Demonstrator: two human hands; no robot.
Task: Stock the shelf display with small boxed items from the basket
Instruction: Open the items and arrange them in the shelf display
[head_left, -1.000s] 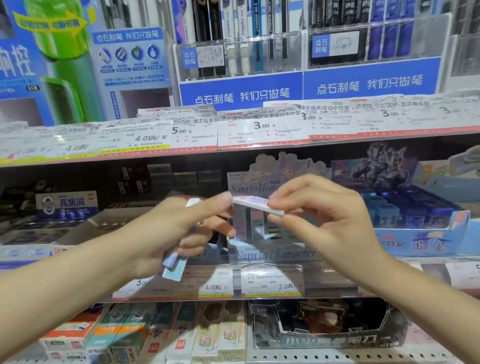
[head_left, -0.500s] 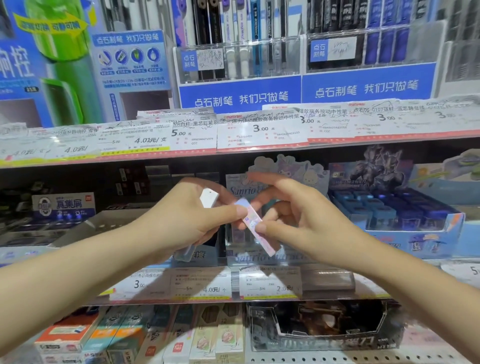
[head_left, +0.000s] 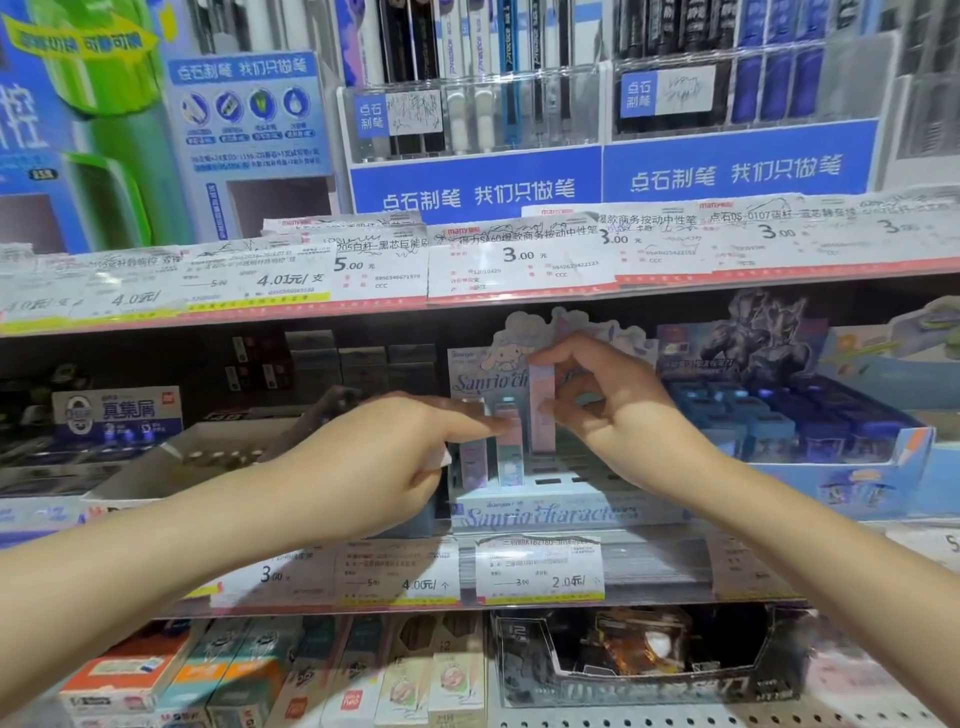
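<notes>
Empty slots (head_left: 561, 480) right of three upright boxes (head_left: 509, 441); upper shelf edge (head_left: 467, 306) overhangs close above

One head-worn camera looks forward and slightly down, close to the shelf display (head_left: 566, 512), with both forearms reaching in from below.

Pastel boxes among blue displays

The box (head_left: 541, 410) pinched by the right hand (head_left: 608, 410) is pale pink fading to lilac; just left of that grip stands a pink box with a light blue top (head_left: 508, 441), touched by the left hand (head_left: 384, 457), and left again a lilac box (head_left: 472, 462). The display tray (head_left: 550, 514) below the grip is pale blue with darker blue script lettering and a pastel cartoon backing card. Right of the grip, a blue carton (head_left: 852, 467) holds dark blue boxes. Above, banners (head_left: 475, 189) are bright blue with white characters; price tags (head_left: 519, 260) are white with red or yellow edging.
</notes>
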